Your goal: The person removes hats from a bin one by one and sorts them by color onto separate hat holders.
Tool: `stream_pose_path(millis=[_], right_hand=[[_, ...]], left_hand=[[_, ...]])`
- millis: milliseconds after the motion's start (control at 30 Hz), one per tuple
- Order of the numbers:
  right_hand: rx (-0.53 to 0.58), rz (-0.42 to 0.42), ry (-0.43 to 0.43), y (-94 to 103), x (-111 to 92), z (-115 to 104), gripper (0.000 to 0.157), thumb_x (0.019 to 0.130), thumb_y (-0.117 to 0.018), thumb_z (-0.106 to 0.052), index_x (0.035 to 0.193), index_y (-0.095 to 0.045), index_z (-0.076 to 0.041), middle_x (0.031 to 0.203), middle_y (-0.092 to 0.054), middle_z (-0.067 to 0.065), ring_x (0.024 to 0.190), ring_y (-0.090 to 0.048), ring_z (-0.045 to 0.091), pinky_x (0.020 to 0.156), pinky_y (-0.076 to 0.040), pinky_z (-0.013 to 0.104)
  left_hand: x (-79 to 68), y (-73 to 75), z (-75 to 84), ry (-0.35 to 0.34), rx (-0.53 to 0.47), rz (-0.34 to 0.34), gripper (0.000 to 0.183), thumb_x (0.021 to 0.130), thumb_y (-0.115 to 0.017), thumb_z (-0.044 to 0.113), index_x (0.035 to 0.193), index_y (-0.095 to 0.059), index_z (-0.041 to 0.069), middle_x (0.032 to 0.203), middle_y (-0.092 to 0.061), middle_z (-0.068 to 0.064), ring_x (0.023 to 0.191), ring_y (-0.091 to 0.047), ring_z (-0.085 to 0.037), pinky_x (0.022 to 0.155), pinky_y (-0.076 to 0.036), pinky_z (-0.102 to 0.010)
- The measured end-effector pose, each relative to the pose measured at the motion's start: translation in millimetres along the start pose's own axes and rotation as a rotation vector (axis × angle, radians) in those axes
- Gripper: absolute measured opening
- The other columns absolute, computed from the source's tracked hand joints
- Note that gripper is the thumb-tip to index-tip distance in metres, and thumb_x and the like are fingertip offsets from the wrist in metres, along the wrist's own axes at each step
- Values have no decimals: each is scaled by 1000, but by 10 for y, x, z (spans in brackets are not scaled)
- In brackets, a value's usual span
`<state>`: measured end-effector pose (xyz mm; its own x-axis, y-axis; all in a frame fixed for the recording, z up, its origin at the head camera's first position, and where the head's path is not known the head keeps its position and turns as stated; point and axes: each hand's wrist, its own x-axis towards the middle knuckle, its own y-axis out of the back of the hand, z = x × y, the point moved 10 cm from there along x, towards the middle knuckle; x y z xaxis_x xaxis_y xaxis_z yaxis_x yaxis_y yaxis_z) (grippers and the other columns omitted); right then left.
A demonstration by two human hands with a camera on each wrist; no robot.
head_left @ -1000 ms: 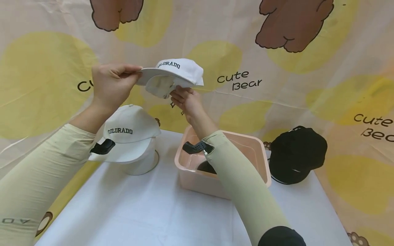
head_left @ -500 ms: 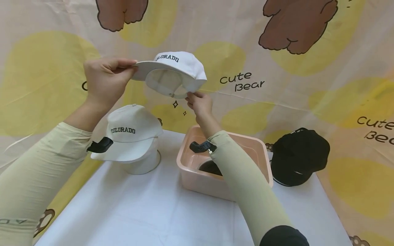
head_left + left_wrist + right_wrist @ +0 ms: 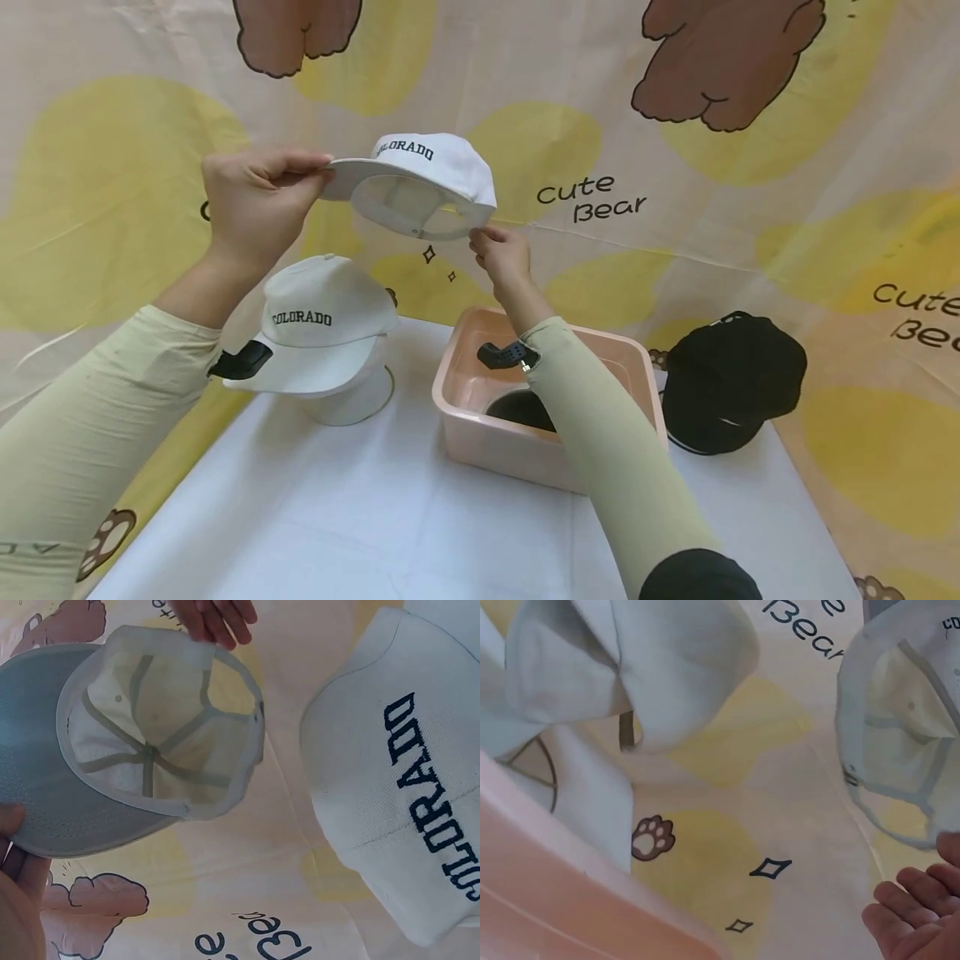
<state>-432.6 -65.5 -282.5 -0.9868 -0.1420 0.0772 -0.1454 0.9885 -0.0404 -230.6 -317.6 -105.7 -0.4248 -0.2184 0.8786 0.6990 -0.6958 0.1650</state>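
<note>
A white baseball cap (image 3: 442, 162) with COLORADO lettering is held up in the air, brim to the left, its underside partly showing. My left hand (image 3: 255, 204) pinches the tip of its brim between thumb and fingers. My right hand (image 3: 506, 258) pinches the lower right edge of the cap near the back; the right wrist view shows the thumb at the rim (image 3: 930, 840) and the other fingers loosely bent. In the left wrist view, the cap's inside seams (image 3: 150, 754) and back opening face the camera.
Below on the left, a second COLORADO cap (image 3: 322, 292) sits on a white stand (image 3: 337, 408). A pink bin (image 3: 495, 446) with a dark round thing (image 3: 517, 408) inside stands under my right forearm. Black caps (image 3: 738, 375) are at the right, before a printed backdrop (image 3: 600, 275).
My right hand has moved right, from under the cap's opening to its back right edge. The cap's rim has spread rounder, and my left hand has shifted slightly left with the brim.
</note>
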Motion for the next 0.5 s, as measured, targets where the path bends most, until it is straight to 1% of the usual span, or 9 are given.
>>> stream_pose_path(millis=[67, 133, 167, 233, 267, 333, 367, 433, 500], right_hand=[[-45, -30, 14, -12, -15, -26, 39, 101, -67, -20, 137, -65, -6, 137, -66, 12, 126, -64, 25, 105, -53, 34], [-85, -59, 34, -17, -39, -62, 41, 101, -67, -23, 138, -64, -6, 137, -66, 11, 127, -63, 24, 107, -52, 36], [-108, -72, 44, -13, -57, -83, 42, 101, -67, -24, 139, -64, -7, 137, -65, 11, 127, -63, 24, 108, -51, 37], [-157, -86, 71, 12, -96, -140, 43, 101, -67, -25, 139, -63, -7, 137, -65, 10, 127, -62, 24, 109, -50, 39], [-183, -90, 85, 32, -119, -172, 43, 101, -67, -25, 139, -63, -7, 138, -65, 9, 128, -61, 23, 109, -50, 39], [-230, -92, 107, 90, -165, -235, 44, 100, -68, -26, 139, -63, -8, 137, -65, 8, 128, -60, 22, 109, -50, 38], [-252, -92, 122, 126, -189, -271, 43, 100, -69, -26, 139, -63, -8, 136, -66, 8, 128, -60, 22, 110, -49, 38], [-288, -94, 142, 209, -236, -331, 43, 100, -69, -27, 139, -63, -9, 135, -66, 7, 128, -60, 21, 110, -48, 38], [-303, -110, 155, 291, -290, -378, 44, 100, -69, -26, 140, -62, -10, 136, -66, 7, 129, -60, 22, 113, -46, 40]], left_hand=[[-8, 5, 27, 18, 18, 8, 9, 83, -76, -4, 86, -83, 2, 84, -78, -11, 70, -63, 19, 67, -48, -3], [-12, 8, 45, 7, 34, 10, 9, 83, -76, -4, 86, -83, 1, 85, -77, -16, 70, -61, 21, 67, -47, -2], [-12, 10, 39, 2, 37, 12, 9, 83, -76, -4, 86, -83, 1, 85, -77, -16, 71, -61, 21, 67, -47, -2], [-12, 11, 16, -31, 37, 10, 12, 83, -75, -6, 86, -83, 2, 84, -78, -12, 72, -62, 20, 67, -48, -2], [-12, 13, -5, -43, 31, 9, 13, 82, -75, -7, 86, -83, 3, 84, -78, -8, 72, -63, 20, 67, -49, -3], [-14, 21, -29, -76, 24, 3, 14, 83, -75, -7, 87, -84, 4, 83, -78, -7, 73, -64, 18, 67, -50, -4], [-16, 26, -34, -98, 23, -2, 14, 83, -75, -6, 87, -84, 4, 83, -78, -7, 74, -65, 18, 68, -50, -5], [-24, 39, -42, -124, 20, -8, 12, 84, -75, -4, 88, -84, 4, 84, -78, -11, 75, -65, 17, 68, -51, -5], [-34, 62, -56, -130, 18, -6, 10, 85, -76, -1, 88, -84, 4, 84, -78, -13, 76, -66, 16, 69, -51, -5]])
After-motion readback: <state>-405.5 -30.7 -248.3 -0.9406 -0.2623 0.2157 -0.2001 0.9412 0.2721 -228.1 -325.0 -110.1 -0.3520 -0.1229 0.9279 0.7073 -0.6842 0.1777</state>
